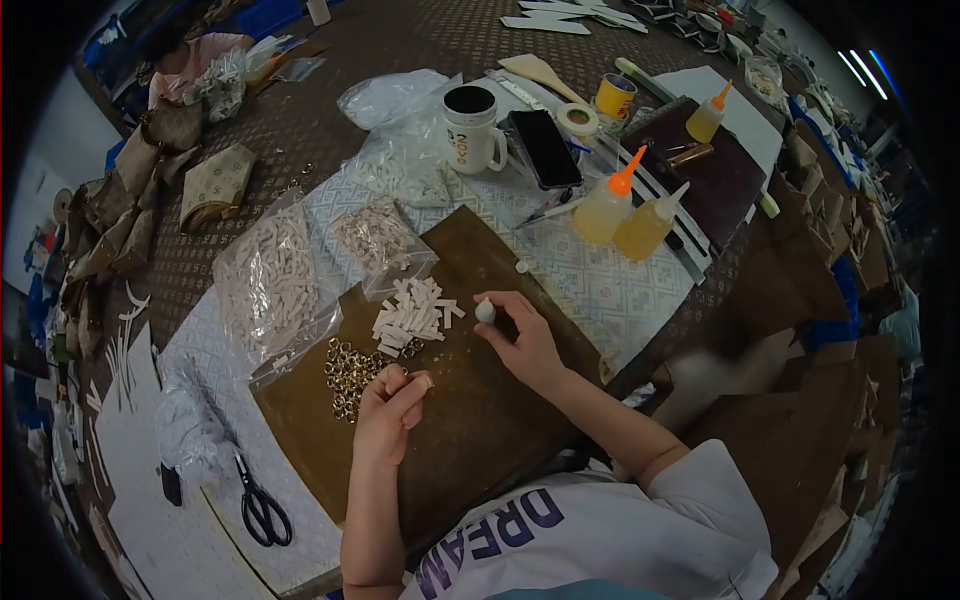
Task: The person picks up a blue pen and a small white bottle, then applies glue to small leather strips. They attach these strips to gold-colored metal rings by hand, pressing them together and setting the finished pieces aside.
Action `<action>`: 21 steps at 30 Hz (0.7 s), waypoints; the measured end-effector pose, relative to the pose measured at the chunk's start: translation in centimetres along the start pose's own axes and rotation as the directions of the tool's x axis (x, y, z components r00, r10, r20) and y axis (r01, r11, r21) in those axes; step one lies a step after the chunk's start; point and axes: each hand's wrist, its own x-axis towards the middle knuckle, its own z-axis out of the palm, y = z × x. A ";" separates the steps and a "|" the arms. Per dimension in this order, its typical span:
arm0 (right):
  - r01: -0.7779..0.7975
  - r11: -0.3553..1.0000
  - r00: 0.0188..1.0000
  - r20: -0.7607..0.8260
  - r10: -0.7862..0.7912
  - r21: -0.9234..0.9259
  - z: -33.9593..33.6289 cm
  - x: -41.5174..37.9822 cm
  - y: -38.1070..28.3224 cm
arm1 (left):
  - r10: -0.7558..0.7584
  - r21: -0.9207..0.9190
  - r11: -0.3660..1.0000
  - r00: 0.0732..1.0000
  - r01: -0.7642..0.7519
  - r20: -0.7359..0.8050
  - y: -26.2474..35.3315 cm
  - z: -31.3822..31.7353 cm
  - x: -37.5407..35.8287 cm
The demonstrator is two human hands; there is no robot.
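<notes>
Rings [350, 375] could scatter, I judge, if the left grip [388, 410], just beside them on the mat [480, 430], swung sideways into the heap; since they meet the strips [415, 315], the same knock might mix both. That grip has thumb and finger pressed together on what seems a tan bit [427, 381], small enough to slip away. The right grip [525, 345] pinches a pale knob [485, 310] by its sides; too loose a hold could drop it near the strips. The upright mug [470, 130] might tip if a sleeve or cable caught its handle. Counted on the counter [400, 35]: three glue bottles [605, 208], two with orange tips; one mug, one phone [545, 148], one tape roll [578, 119], one yellow tin [615, 95], one pair of scissors [263, 512]. Rings and strips lie too jumbled to count.
</notes>
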 end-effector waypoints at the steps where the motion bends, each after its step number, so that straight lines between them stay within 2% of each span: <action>1: 0.011 0.999 1.000 0.005 -0.011 -0.031 0.1 0.0 0.1 | -0.003 -0.003 1.000 1.000 0.003 0.005 0.0 0.0 0.0; 7: 0.040 0.998 0.999 0.007 -0.040 -0.047 0.1 0.0 0.0 | -0.012 -0.013 1.000 1.000 0.012 0.014 0.0 -0.1 0.1; 10: -0.004 0.997 1.000 -0.008 0.005 0.071 0.1 0.1 -0.6 | -0.016 -0.006 1.000 1.000 0.017 0.007 0.0 0.0 0.1; 13: 0.049 0.997 0.999 -0.002 -0.049 -0.056 0.1 0.0 -0.1 | -0.015 -0.005 1.000 1.000 0.015 0.005 0.0 0.1 0.1; 16: 0.010 0.995 1.000 0.012 -0.009 -0.104 0.1 -0.1 0.1 | -0.015 -0.011 1.000 1.000 0.015 0.008 0.0 0.0 0.1; 21: 0.010 0.998 1.000 -0.025 -0.012 -0.057 0.6 -0.5 0.8 | -0.002 -0.013 1.000 1.000 0.003 0.019 -0.1 0.0 0.0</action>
